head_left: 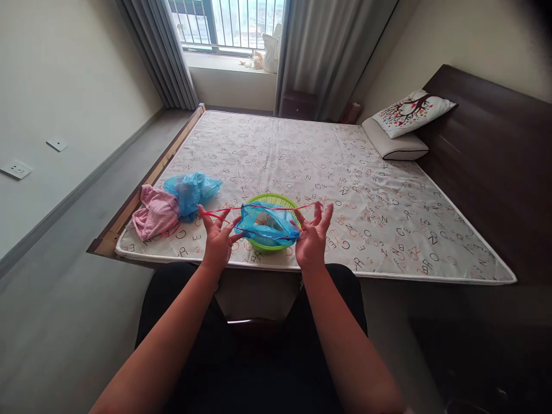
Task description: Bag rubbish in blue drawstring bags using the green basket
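Note:
A blue drawstring plastic bag (268,234) is stretched between my hands, with its mouth open and a pale, unclear shape visible inside. My left hand (217,237) grips the bag's left end, with the red drawstring (224,209) looped over its fingers. On the other side, my right hand (312,237) pinches the right end near the rim, its upper fingers raised and spread inside the string. Directly behind and beneath the bag is a green plastic basket (282,199), partly hidden by it.
A pink cloth (154,217) and a crumpled blue plastic bag (190,190) lie at the left corner of the mattress (388,230). Two pillows (416,112) rest by the dark headboard (487,121). Grey curtains (319,52) frame the window. A wooden bed rail (150,178) runs along the left.

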`<state>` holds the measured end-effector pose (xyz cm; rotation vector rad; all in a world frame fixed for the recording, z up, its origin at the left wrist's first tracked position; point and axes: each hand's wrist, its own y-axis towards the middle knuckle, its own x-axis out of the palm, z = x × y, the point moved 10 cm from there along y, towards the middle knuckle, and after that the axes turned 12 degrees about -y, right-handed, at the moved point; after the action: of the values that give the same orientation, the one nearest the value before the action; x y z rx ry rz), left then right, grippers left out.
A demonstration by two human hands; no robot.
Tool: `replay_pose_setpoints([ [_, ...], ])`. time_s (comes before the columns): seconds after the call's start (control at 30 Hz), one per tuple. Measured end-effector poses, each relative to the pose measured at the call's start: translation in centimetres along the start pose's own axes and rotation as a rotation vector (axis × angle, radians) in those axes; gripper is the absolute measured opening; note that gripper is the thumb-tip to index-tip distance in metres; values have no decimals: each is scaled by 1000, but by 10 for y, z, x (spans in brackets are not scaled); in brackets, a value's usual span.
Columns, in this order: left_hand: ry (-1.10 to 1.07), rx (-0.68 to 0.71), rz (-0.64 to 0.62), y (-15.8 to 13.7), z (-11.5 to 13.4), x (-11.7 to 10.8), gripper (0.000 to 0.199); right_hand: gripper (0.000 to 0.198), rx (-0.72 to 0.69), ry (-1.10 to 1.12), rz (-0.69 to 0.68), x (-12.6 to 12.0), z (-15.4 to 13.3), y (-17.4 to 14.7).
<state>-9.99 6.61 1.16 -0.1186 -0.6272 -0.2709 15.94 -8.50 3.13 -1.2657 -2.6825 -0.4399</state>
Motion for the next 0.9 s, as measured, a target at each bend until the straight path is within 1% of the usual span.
replay_pose_setpoints([
  [0.03,27,-5,-3,1,-3,-1,129,74,-24,-49,-31,4,0,-2],
  [0.1,104,3,-27,1,-5,-2,113,37,-93,-202,-120,17,-5,-7],
  [0.13,141,21,-46,1,-5,-1,104,24,-144,-305,-176,26,-9,-11],
  [0.17,168,46,-66,1,-4,1,97,21,-204,-419,-238,38,-13,-16],
  [0.2,186,71,-87,0,-2,3,92,21,-263,-538,-306,51,-15,-24],
  [0.27,196,105,-116,-4,0,10,87,24,-355,-791,-441,81,-11,-41],
  [0.37,187,108,-117,-10,0,23,83,33,-397,-1165,-582,118,13,-64],
  [0.4,179,108,-114,-13,1,27,80,33,-403,-1261,-609,125,22,-69],
  [0.47,150,122,-107,-15,7,33,73,27,-415,-1394,-646,134,38,-73],
  [0.5,132,136,-104,-15,12,34,69,25,-412,-1442,-655,133,46,-71],
  [0.57,103,162,-73,-11,23,29,62,29,-386,-1516,-646,121,59,-60],
  [0.63,87,160,-6,-3,34,17,55,31,-349,-1554,-623,101,68,-43],
  [0.73,63,130,104,11,44,-6,44,30,-305,-1554,-584,72,73,-19],
  [0.83,59,124,150,20,48,-18,32,22,-287,-1454,-581,54,74,-4],
  [0.9,85,109,146,24,47,-20,24,21,-283,-1288,-568,47,69,1],
])
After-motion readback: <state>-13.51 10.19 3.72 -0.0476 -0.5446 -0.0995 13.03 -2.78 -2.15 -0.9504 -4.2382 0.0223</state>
